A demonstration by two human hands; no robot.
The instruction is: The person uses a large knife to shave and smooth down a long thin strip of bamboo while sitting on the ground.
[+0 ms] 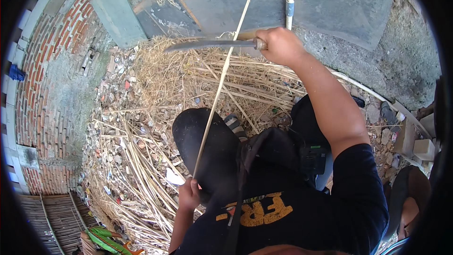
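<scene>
Stick in mid-frame runs aslant from lower centre to the top of the picture, its near end pinched in a worker's left hand beside a dark-clad knee. At upper centre, the right hand closes in a full fist around the handle of a long knife, whose blade points left and crosses the stick in view; whether steel touches wood cannot be told from this angle.

By the look of it, the trimming is part-way through. Much of the stick appears pale, slim and bare, a sign that the length nearer the left hand may be largely done. A thicker stretch and a small curl of fibre show on the upper part, close to the blade, suggesting that some smoothing is left there.

Around the worker, a straw-coloured heap of shavings lies at upper left of centre, with loose sticks strewn at lower left and more canes stacked just right of the heap. How many of these are finished is not clear. Rubble covers the ground beside a brick wall; another person's green sleeve shows at lower left.
</scene>
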